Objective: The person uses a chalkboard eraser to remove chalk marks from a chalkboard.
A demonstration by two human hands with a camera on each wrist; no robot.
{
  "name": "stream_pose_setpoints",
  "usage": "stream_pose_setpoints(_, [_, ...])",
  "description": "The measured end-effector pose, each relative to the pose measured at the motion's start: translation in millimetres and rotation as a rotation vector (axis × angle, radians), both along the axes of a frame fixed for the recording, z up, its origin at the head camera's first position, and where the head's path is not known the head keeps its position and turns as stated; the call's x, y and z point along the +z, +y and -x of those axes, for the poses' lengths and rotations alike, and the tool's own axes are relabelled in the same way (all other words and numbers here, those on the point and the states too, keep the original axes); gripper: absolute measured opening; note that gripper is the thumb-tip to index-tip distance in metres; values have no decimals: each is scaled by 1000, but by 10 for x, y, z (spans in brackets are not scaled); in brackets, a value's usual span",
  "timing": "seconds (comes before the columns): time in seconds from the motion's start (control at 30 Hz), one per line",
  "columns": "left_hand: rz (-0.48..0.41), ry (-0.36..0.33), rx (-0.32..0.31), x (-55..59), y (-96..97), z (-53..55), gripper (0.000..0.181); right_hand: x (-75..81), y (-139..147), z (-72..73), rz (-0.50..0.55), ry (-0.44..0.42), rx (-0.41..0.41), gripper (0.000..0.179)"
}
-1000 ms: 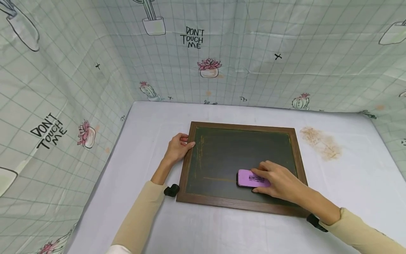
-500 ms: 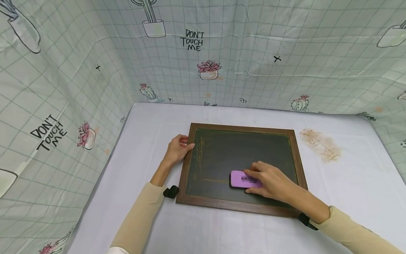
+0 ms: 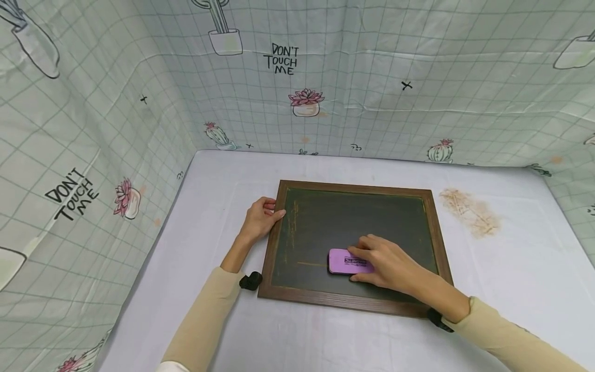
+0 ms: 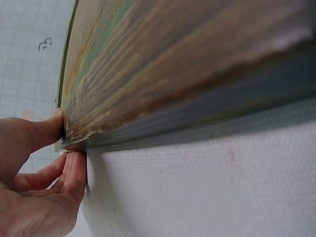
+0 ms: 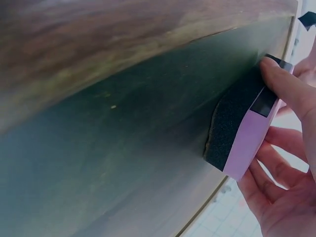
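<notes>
A chalkboard (image 3: 358,217) in a brown wooden frame lies on the white-covered table. At its left side my left hand (image 3: 259,219) pinches the frame, thumb on top and fingers at the outer edge, as the left wrist view shows with the frame (image 4: 148,74) running away from the hand (image 4: 39,173). My right hand (image 3: 388,262) grips a purple eraser (image 3: 341,261) by its long sides, low in the middle of the board. In the right wrist view the black felt of the eraser (image 5: 242,133) meets the dark green surface. Yellow chalk marks show along the board's left part and left of the eraser.
A brownish powdery smudge (image 3: 471,211) marks the white tablecloth (image 3: 223,181) right of the board. A grid-patterned curtain (image 3: 362,62) with plant drawings hangs behind and at the sides. Black straps are on both wrists.
My right hand has slid the eraser leftward across the lower board, covering part of the horizontal chalk line's right end. The left hand keeps its hold on the frame.
</notes>
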State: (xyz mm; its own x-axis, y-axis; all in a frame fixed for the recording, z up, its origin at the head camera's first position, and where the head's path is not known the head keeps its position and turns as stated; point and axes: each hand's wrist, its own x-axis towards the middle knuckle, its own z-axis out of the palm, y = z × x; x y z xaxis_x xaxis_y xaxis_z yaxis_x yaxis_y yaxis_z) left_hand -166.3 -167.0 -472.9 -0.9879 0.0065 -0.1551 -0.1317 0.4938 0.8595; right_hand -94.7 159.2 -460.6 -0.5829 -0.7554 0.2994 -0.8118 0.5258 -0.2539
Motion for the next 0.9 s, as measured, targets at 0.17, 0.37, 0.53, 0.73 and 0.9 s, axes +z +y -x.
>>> stream_pose_setpoints(0.17, [8, 4, -2, 1, 5, 6, 44, -1, -69, 16, -8, -6, 7, 52])
stream_pose_setpoints(0.37, [4, 2, -1, -10, -2, 10, 44, 15, -175, 46, -43, -22, 22, 52])
stream_pose_setpoints(0.53, [-1, 5, 2, -10, -3, 4, 44, 22, -267, 68, -55, -36, 34, 52])
stream_pose_setpoints(0.73, [6, 17, 2, -1, 0, 0, 44, 22, -380, 91, -53, -31, 59, 53])
stream_pose_setpoints(0.9, [4, 13, 6, 2, 2, -1, 44, 20, -475, 111, -63, -14, 76, 53])
